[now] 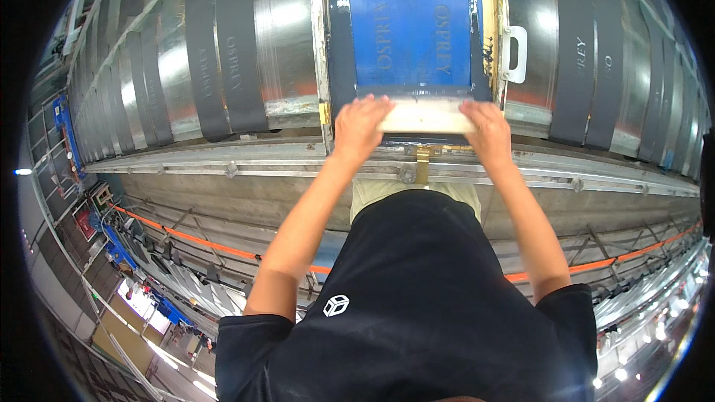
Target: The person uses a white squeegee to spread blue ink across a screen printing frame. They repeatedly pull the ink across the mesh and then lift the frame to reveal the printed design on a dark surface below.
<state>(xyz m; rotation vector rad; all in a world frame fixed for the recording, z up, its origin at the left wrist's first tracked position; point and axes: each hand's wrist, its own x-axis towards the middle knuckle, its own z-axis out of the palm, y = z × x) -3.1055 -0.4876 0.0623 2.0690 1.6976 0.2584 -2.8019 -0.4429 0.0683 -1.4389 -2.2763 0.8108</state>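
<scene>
In the head view, the left hand point(359, 128) and the right hand point(490, 132) hold a pale bar point(424, 115) between them, one at each end. The left fingers are curled over the bar's left end and the right fingers over its right end, both closed on it; slight blur hides the exact place of the thumbs. The bar lies crosswise at the near end of a blue panel point(411, 37), inside a frame point(316, 37) with worn, yellowish edges. How firmly its underside touches the surface below, I cannot tell. Dark smears point(342, 56) run down both sides of the panel. A white handle point(515, 54) sticks out from the frame's right side. Beyond the frame on either side, dark grey strips point(201, 52) lie across a shiny metal bench point(287, 11). Along its near edge runs a metal rail point(298, 169), with a brass-coloured clip point(423, 166) just below the frame. Nearer are the person's black shirt point(417, 275) and, behind on both sides, an orange bar-like line point(223, 248).
</scene>
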